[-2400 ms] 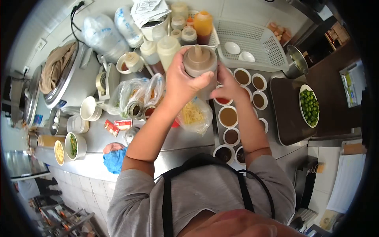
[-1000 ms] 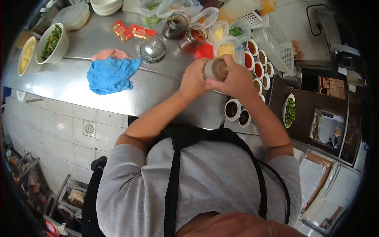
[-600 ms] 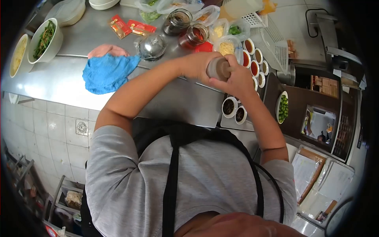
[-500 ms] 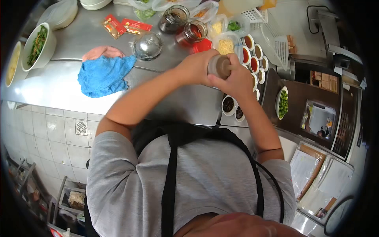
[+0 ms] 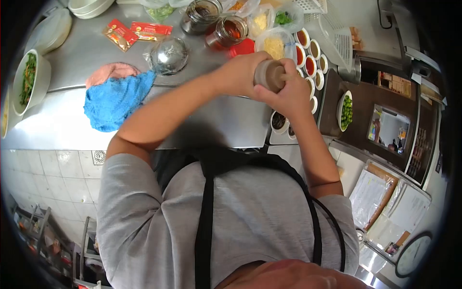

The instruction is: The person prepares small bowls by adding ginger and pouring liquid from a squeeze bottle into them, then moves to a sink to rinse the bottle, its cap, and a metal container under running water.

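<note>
Both hands are closed round a squeeze bottle (image 5: 270, 76) with brown contents, its round end facing the camera. My left hand (image 5: 240, 72) wraps its left side, fingers partly hidden behind it. My right hand (image 5: 293, 91) grips the right side, the thumb lying across the near edge. Beneath and beyond the hands are a bag of pale yellow shreds (image 5: 274, 47) and several small white bowls of sauces, among them one with red sauce (image 5: 310, 66). A bowl with dark contents (image 5: 278, 122) sits just below my right hand.
On the steel counter (image 5: 202, 115) lie a blue cloth (image 5: 113, 103), a wrapped ball-shaped thing (image 5: 168, 55) and red packets (image 5: 150, 31). Two open glass jars stand behind, one with red liquid (image 5: 226, 33). A bowl of greens (image 5: 31, 82) is far left, green pieces (image 5: 346, 113) far right.
The camera view has shifted, so the counter things at left appear further left. Both hands stay round the squeeze bottle, which shows slightly more of its end.
</note>
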`<state>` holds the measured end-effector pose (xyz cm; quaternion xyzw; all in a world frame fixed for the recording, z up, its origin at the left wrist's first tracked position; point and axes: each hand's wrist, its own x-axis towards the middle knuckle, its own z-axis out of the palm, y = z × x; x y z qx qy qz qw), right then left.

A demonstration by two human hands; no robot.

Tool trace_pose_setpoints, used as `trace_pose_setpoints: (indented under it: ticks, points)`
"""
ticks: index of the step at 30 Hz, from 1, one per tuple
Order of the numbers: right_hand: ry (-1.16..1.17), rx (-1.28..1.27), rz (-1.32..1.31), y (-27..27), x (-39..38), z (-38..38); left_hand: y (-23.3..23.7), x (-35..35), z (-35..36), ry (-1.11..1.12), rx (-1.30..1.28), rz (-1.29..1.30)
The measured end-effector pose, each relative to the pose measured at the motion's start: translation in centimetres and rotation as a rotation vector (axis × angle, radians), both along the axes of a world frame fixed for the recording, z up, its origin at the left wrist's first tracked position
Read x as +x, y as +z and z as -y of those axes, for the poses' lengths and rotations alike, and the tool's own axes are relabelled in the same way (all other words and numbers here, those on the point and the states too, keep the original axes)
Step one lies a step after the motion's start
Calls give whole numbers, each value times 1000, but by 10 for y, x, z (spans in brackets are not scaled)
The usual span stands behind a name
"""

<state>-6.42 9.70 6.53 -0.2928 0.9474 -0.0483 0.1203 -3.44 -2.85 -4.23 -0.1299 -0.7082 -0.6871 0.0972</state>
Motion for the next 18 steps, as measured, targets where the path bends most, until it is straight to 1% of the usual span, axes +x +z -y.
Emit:
trace_pose_setpoints:
  ticks: [3, 6, 9, 12, 13, 15, 18]
  points:
    - [-151, -125, -89, -12, 4, -1, -7, 7, -51, 723, -121, -59]
    - [-192, -208, -108, -17, 7, -10, -9, 7, -50, 654, -145, -116]
    - [76, -104, -17, 10, -6, -14, -4, 8, -24, 333, -181, -143]
    - [536, -4, 42, 23, -31, -8, 10, 5, -5, -67, 78, -122]
    - [630, -148, -28, 11, -34, -11, 5, 2, -5, -67, 93, -150]
    - [553, -184, -35, 3, -32, -11, -10, -5, -7, -49, 136, -202]
    - [440, -284, -72, -6, -21, -6, -4, 2, -4, 1, -20, -83]
